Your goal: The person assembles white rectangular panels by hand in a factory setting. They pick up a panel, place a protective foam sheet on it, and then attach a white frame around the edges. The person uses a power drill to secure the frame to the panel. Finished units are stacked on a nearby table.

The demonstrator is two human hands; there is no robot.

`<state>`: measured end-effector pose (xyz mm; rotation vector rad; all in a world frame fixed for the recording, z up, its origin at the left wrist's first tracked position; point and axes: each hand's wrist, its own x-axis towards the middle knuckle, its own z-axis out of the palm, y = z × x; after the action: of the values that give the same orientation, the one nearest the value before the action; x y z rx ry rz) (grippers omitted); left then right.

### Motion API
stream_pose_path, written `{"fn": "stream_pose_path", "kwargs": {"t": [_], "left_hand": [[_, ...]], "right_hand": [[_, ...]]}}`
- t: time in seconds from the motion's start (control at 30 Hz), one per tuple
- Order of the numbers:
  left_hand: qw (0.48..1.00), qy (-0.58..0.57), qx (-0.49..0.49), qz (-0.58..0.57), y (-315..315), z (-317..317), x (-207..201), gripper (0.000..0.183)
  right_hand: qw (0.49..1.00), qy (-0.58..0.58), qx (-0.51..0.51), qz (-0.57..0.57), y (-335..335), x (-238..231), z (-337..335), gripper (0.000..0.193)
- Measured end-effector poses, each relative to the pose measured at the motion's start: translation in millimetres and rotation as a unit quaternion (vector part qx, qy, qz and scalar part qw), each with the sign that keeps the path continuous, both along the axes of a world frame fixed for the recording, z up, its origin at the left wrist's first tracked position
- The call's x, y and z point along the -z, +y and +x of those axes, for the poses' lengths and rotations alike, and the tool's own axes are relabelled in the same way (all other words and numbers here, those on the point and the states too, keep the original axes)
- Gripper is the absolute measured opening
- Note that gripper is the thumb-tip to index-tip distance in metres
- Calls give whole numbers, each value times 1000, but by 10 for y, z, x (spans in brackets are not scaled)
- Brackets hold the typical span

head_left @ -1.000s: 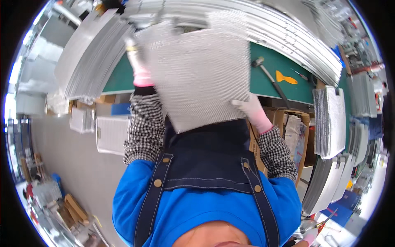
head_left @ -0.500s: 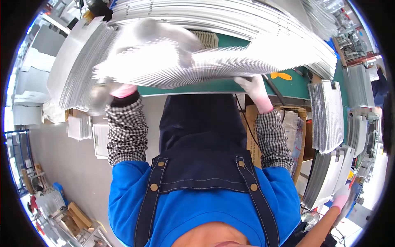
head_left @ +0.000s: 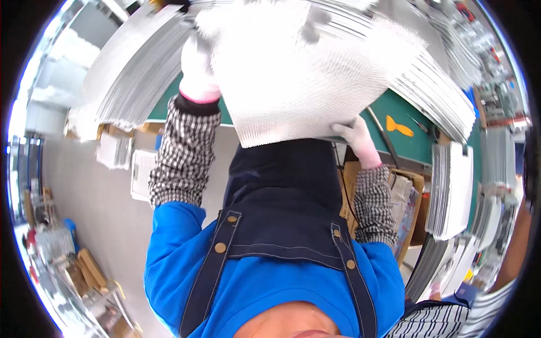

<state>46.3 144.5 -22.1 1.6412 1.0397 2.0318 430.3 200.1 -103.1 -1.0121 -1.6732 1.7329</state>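
A bright silvery finned metal panel (head_left: 304,96) spans the space between my hands, its near edge above my apron. My right hand (head_left: 358,138), in a white glove with a pink cuff, grips its near right edge with the thumb on top; the other fingers are hidden beneath. Farther off, my gloved left hand (head_left: 198,70) closes on the panel's left edge, fingers partly lost in glare. A grey glove-like shape (head_left: 313,25) shows at the far side of the panel; whose it is I cannot tell.
On the green table (head_left: 420,143) lie a yellow scraper (head_left: 399,127) and a dark bar (head_left: 383,130). Panel stacks stand at the left (head_left: 141,67) and right (head_left: 451,191). An open carton (head_left: 411,183) sits below the table. A co-worker's striped sleeve (head_left: 434,318) shows at lower right.
The panel has turned, and its broad finned face now shows. My left hand has moved away from me and to the right; my right hand has come slightly nearer, still on the edge.
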Motion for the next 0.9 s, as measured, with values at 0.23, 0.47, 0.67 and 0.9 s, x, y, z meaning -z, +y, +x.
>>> {"fn": "stream_pose_path", "kwargs": {"t": [0.23,0.47,0.67,0.9], "left_hand": [[915,-324,217,105,73,-305,-425,61],[948,-268,164,-54,-200,-288,55,65],[896,-268,261,-241,-620,369,679,91],[835,-303,404,-219,-595,724,605,118]], "right_hand": [[991,108,-70,-28,-330,-244,-408,69],[991,-64,-104,-61,-295,-124,-250,37],[966,-192,-103,-137,-843,582,240,34],[771,-392,-500,49,-25,68,459,47]]}}
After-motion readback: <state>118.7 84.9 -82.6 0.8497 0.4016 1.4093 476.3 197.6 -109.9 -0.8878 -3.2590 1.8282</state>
